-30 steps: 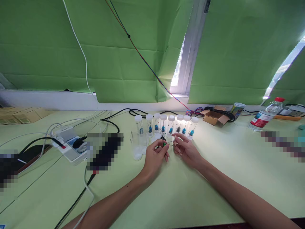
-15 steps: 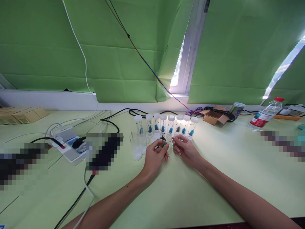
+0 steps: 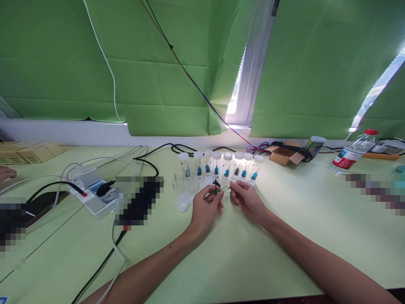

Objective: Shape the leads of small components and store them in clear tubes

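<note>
My left hand (image 3: 205, 209) is closed in a pinch on a small green piece (image 3: 217, 192) with thin dark stems. Opposite it, my right hand (image 3: 248, 200) pinches the end of a thin stem that runs across from the green piece. Just behind the hands stands a row of clear tubes (image 3: 226, 165) with white caps, holding small blue pieces on dark stems; one piece looks grey. Left of my left hand are uncapped clear tubes (image 3: 180, 190) and a white cap (image 3: 182, 206). My fingers partly hide the green piece.
A white power strip (image 3: 95, 198) with cables lies on the left. A small cardboard box (image 3: 284, 154), a can (image 3: 315, 145) and a water bottle (image 3: 352, 152) stand at back right. Another person's hand (image 3: 6, 173) shows at the left edge, near yellowish boxes (image 3: 34, 153).
Another person's hand has come in at the left edge, and the cable near it has shifted. My own hands have barely moved and keep their pinches.
</note>
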`<control>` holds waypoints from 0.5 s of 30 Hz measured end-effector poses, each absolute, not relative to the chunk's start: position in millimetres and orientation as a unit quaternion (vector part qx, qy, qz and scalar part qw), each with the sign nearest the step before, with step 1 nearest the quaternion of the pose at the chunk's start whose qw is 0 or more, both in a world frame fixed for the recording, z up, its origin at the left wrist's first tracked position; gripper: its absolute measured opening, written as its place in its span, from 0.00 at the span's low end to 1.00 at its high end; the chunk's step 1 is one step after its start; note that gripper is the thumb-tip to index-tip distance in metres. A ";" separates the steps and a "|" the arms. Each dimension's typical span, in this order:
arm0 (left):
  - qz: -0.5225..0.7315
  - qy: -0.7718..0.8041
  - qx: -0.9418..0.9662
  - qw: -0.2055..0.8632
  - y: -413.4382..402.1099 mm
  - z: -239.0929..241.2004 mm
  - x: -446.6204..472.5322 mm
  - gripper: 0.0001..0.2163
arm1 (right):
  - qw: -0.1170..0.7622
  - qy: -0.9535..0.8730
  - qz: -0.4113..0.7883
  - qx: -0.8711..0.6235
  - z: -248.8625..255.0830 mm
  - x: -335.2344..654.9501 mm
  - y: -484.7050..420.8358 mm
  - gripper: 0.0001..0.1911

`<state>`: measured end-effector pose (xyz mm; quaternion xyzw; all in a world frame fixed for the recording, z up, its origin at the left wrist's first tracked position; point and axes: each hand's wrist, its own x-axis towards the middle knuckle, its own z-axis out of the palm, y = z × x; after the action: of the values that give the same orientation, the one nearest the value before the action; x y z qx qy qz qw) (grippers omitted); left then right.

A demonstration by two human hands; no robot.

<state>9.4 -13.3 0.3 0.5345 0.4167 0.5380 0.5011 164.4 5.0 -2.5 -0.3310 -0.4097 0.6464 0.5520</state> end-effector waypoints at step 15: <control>0.551 0.404 0.522 0.511 -10.4 -1.2 7.9 0.11 | 0.549 -0.413 0.647 -0.332 1.2 163.1 2.9 0.17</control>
<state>7.9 -10.4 -1.2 0.5218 0.4036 0.5507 0.5115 163.1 2.9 1.2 -0.3321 -0.4127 0.6466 0.5489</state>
